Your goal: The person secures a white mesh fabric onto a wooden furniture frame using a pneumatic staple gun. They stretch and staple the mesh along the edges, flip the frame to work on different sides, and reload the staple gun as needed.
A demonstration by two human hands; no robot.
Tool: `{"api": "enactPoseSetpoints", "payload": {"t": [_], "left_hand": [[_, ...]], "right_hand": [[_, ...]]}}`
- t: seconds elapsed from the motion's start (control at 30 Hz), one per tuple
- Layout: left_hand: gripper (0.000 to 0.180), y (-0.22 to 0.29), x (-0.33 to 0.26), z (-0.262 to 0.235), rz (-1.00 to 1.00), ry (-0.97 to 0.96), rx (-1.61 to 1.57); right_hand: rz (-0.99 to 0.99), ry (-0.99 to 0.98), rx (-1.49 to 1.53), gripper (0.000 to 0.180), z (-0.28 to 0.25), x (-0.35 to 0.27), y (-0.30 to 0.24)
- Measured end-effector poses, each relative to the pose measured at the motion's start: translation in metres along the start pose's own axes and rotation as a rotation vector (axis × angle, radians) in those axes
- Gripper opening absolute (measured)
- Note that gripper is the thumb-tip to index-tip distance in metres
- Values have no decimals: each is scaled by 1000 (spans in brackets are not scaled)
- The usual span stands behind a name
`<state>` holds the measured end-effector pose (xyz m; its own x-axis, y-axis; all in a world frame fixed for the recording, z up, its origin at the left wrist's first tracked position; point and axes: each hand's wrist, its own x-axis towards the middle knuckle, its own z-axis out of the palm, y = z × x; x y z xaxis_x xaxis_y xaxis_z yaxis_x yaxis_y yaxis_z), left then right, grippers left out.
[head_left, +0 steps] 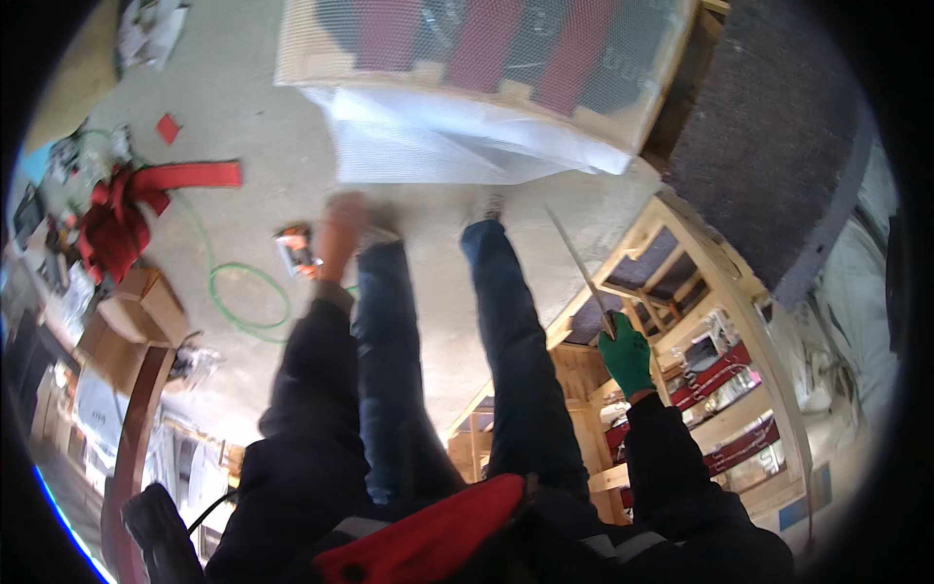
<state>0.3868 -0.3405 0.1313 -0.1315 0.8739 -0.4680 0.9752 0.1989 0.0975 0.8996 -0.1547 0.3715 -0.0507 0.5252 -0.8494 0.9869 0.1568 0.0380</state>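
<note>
My right hand (626,353), in a green glove, is closed round the handle of a long, thin-bladed knife (576,258). The blade points up and away to the left, beside a wooden furniture frame (696,234). My left hand (342,234) is bare and smeared by motion, so its fingers cannot be made out. It is over the floor in front of my left foot. Just left of it lies an orange and grey power tool (297,251), with a green hose (216,268) looping across the floor nearby.
Ahead stands a frame with red straps (486,44) under netting, white sheeting (438,136) hanging from its near edge. A dark padded panel (769,127) is at right. Red fabric (117,219) and a cardboard box (141,311) lie left on the concrete floor (263,127).
</note>
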Motion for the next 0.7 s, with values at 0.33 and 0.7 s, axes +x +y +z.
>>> {"api": "enactPoseSetpoints", "payload": {"t": [0.33, 0.7], "left_hand": [[59, 164, -95, -174, -713, -419, -1986], [38, 50, -196, -138, -1083, 171, -2102]], "right_hand": [[-689, -47, 517, 68, -2, -26, -268], [-506, -392, 465, 50, 51, -91, -416]]}}
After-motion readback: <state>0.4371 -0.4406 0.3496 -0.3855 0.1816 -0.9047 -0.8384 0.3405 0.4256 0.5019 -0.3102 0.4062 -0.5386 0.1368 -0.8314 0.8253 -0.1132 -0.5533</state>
